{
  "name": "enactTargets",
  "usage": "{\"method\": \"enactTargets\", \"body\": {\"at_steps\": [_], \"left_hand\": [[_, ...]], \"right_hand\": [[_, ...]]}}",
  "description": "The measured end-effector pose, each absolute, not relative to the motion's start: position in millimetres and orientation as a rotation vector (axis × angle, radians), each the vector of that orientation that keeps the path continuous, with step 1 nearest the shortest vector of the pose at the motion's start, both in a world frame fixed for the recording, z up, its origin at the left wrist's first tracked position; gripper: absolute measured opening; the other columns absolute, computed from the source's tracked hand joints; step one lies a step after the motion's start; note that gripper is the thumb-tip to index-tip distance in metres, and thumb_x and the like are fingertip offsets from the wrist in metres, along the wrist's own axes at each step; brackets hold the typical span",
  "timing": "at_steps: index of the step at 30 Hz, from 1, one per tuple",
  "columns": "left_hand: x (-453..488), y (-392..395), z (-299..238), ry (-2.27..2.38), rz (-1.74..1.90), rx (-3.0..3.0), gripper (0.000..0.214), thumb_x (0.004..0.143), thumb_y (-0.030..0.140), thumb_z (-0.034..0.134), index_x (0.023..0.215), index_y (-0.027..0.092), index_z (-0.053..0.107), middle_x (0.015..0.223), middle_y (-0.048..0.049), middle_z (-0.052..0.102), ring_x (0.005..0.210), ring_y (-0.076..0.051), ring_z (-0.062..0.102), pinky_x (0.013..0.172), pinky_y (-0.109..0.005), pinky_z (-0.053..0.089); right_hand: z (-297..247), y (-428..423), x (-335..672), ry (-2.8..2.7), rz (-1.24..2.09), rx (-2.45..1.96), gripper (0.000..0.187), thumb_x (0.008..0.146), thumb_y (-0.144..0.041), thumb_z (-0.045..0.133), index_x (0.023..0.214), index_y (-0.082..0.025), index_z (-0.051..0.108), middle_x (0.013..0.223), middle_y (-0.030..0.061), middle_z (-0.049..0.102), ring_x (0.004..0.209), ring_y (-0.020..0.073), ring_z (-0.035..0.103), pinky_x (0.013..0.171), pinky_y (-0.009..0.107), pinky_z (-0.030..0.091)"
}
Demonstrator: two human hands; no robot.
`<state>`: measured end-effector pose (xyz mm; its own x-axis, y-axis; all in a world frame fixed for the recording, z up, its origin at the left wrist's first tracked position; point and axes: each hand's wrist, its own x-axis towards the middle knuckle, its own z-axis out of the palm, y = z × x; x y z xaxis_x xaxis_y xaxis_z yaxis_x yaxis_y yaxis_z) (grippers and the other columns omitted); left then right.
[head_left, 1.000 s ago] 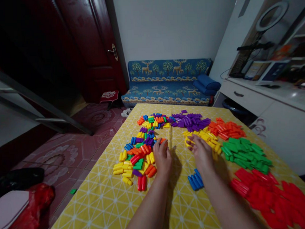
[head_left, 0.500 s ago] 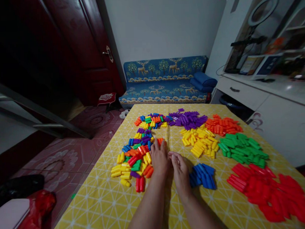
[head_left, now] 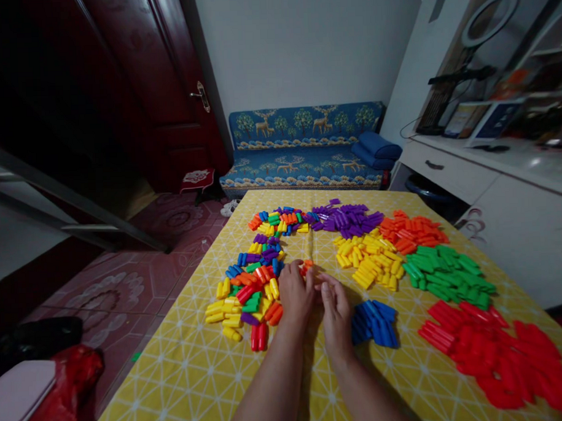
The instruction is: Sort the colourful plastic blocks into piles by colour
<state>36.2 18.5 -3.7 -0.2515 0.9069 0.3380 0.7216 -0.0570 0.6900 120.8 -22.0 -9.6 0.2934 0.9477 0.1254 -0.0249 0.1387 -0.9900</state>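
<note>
Orange plastic piece (head_left: 306, 267) pinched at centre frame by left hand (head_left: 295, 293); right hand (head_left: 336, 304) touching alongside, grip unclear, just left of blue pile (head_left: 374, 322).

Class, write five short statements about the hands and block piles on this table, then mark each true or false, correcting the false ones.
1. The blue pile lies just right of the right hand. True.
2. The mixed-colour pile lies right of both hands. False: it lies left of the left hand.
3. The green pile sits between the orange pile and the red pile. True.
4. The purple pile is the pile nearest the person. False: it lies at the far end of the table.
5. The two hands are far apart. False: they are close together.
</note>
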Motion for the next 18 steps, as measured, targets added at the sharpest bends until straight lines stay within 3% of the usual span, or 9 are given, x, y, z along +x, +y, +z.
{"method": "enactTargets", "body": {"at_steps": [5,8,12,14,18], "left_hand": [[35.7,19.2,-4.1,1.909,1.207,1.726,0.025,0.096,0.025,0.041,0.098,0.017,0.064,0.092,-0.0081,0.07,0.085,-0.02,0.064,0.076,-0.029,0.045],[36.1,17.9,-2.6,1.868,1.227,1.694,0.029,0.096,0.026,0.039,0.088,0.018,0.066,0.082,-0.0062,0.07,0.075,-0.018,0.064,0.067,-0.027,0.042],[39.1,13.1,-0.5,1.693,1.271,1.752,0.032,0.098,0.028,0.038,0.085,0.019,0.066,0.075,-0.0033,0.068,0.068,-0.015,0.062,0.063,-0.025,0.042],[40.0,10.0,1.7,1.667,1.323,1.831,0.028,0.097,0.026,0.04,0.089,0.019,0.067,0.079,-0.004,0.068,0.073,-0.016,0.062,0.068,-0.026,0.044],[38.1,5.5,9.6,1.908,1.479,1.95,0.023,0.089,0.018,0.051,0.104,0.022,0.067,0.107,-0.0072,0.067,0.106,-0.023,0.058,0.094,-0.039,0.044]], "right_hand": [[-18.5,-19.7,118.4,-1.005,0.896,-1.232,0.063,0.087,-0.052,0.055,0.138,-0.016,0.046,0.127,0.0172,0.061,0.095,0.0235,0.066,0.083,0.038,0.053],[-27.0,-15.1,117.4,-1.069,0.853,-1.25,0.071,0.085,-0.049,0.056,0.145,-0.015,0.039,0.141,0.0189,0.052,0.107,0.026,0.064,0.089,0.04,0.052],[-32.4,-9.5,119.2,-1.111,0.809,-1.263,0.063,0.084,-0.049,0.055,0.138,-0.016,0.051,0.139,0.0162,0.055,0.124,0.0289,0.056,0.1,0.043,0.047],[-32.2,-8.2,121.1,-1.072,0.836,-1.279,0.054,0.084,-0.05,0.057,0.126,-0.017,0.06,0.126,0.0157,0.065,0.115,0.0292,0.061,0.096,0.043,0.049],[-28.6,-9.0,122.9,-0.934,0.9,-1.219,0.048,0.081,-0.051,0.063,0.113,-0.015,0.065,0.113,0.0145,0.07,0.103,0.0282,0.065,0.089,0.041,0.052]]}}
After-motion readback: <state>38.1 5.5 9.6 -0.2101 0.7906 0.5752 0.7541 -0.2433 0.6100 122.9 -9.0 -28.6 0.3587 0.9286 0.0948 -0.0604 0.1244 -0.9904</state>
